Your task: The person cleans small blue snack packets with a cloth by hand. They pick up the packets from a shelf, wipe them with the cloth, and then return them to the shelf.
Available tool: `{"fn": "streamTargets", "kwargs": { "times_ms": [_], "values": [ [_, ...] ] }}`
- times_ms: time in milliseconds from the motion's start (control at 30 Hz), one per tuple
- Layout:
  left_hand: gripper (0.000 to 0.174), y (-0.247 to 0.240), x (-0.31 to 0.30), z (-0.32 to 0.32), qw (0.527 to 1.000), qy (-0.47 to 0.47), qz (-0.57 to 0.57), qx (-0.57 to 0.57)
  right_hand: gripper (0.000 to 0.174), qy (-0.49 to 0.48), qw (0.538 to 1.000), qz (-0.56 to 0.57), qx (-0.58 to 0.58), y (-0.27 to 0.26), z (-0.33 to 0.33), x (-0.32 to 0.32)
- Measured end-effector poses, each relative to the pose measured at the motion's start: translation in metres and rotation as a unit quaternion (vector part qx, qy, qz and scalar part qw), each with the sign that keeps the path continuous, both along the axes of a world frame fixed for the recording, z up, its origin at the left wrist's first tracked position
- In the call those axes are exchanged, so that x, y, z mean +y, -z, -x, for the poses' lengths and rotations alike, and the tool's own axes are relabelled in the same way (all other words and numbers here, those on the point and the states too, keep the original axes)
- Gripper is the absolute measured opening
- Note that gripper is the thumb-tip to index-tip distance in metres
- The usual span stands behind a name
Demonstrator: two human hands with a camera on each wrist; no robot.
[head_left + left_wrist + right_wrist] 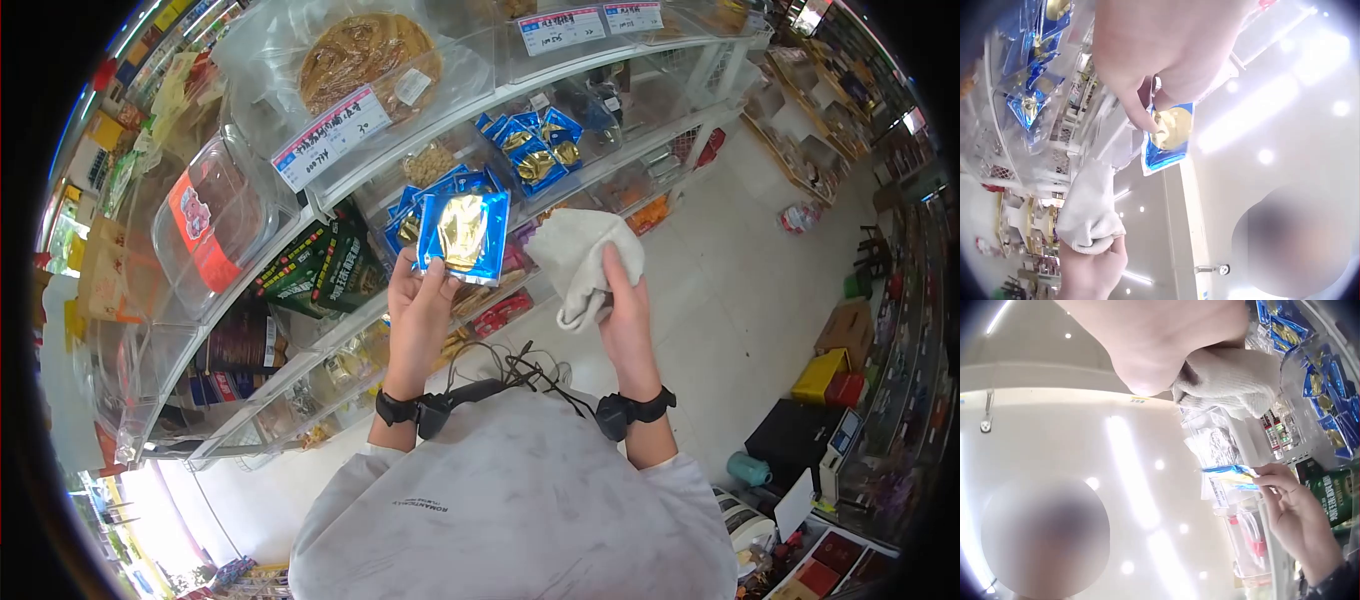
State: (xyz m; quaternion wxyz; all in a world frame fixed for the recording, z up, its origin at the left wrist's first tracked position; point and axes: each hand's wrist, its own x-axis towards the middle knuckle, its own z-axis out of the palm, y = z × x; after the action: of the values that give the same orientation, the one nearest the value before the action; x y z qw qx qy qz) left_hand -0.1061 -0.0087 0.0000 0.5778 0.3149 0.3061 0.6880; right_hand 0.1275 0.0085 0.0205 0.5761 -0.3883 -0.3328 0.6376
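My left hand (418, 305) holds up a blue snack packet (463, 236) with a golden piece showing through its clear window, pinching its lower edge between thumb and fingers. The left wrist view shows the same packet (1168, 135) gripped at a corner, and it appears edge-on in the right wrist view (1230, 473). My right hand (627, 310) grips a crumpled off-white cloth (582, 260) just right of the packet; the cloth (1229, 380) is bunched in the fingers. Both hands are raised in front of clear shelf bins (520, 120) that hold several matching blue packets (535, 150).
Tiered white shelves (330, 190) run from left to upper right, carrying clear bins, price labels (330, 135), green packs (325, 265) and red-labelled tubs (205, 225). A pale tiled floor (740, 290) lies to the right, with boxes, a scale and further shelving along the right side.
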Motion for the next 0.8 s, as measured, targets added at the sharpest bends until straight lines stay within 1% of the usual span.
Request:
{"fn": "streamTargets", "kwargs": {
  "times_ms": [33, 67, 133, 167, 267, 300, 400, 500, 600, 633, 700, 733, 800],
  "values": [
    [0.012, -0.002, 0.001, -0.005, 0.999, -0.013, 0.034, 0.006, 0.044, -0.016, 1.0, 0.012, -0.001, 0.011, -0.001, 0.004],
    [0.012, 0.001, 0.002, -0.008, 0.999, -0.012, 0.035, 0.038, 0.045, -0.032, 0.999, 0.024, -0.003, 0.012, -0.002, 0.008],
    [0.012, 0.009, 0.004, -0.012, 0.994, -0.011, 0.036, 0.101, 0.044, -0.044, 0.996, 0.04, 0.072, 0.008, 0.009, 0.011],
    [0.011, 0.006, 0.005, -0.02, 0.986, -0.041, 0.044, 0.153, 0.044, -0.05, 0.992, 0.048, 0.11, 0.005, 0.015, 0.011],
    [0.008, 0.008, 0.003, -0.022, 0.977, 0.004, -0.002, 0.211, 0.044, -0.115, 0.993, 0.004, -0.041, 0.016, 0.019, 0.008],
    [0.009, 0.007, 0.003, -0.022, 0.98, 0.007, 0.006, 0.2, 0.043, -0.077, 0.994, -0.01, -0.074, 0.025, 0.023, 0.008],
    [0.012, 0.003, 0.002, -0.018, 0.973, 0.047, 0.012, 0.228, 0.041, -0.077, 0.99, -0.038, -0.111, 0.027, 0.022, 0.01],
    [0.017, -0.011, -0.002, -0.031, 0.969, 0.014, 0.059, 0.238, 0.039, -0.103, 0.967, -0.029, -0.233, 0.023, 0.023, 0.009],
    [0.019, -0.003, -0.003, -0.035, 0.975, -0.021, 0.12, 0.186, 0.039, -0.068, 0.978, -0.061, -0.189, 0.024, 0.036, 0.002],
    [0.019, -0.004, -0.003, -0.035, 0.978, -0.01, 0.11, 0.177, 0.039, -0.079, 0.979, -0.064, -0.178, 0.023, 0.035, 0.002],
    [0.022, 0.009, 0.002, -0.024, 0.982, -0.017, 0.134, 0.129, 0.039, -0.101, 0.98, -0.07, -0.156, 0.02, 0.035, 0.003],
    [0.021, 0.014, 0.005, -0.022, 0.984, -0.038, 0.124, 0.12, 0.039, -0.086, 0.984, -0.042, -0.148, 0.021, 0.031, 0.004],
    [0.023, -0.001, 0.012, -0.022, 0.986, -0.079, 0.101, 0.107, 0.04, -0.054, 0.99, 0.013, -0.131, 0.029, 0.013, 0.008]
  ]
}}
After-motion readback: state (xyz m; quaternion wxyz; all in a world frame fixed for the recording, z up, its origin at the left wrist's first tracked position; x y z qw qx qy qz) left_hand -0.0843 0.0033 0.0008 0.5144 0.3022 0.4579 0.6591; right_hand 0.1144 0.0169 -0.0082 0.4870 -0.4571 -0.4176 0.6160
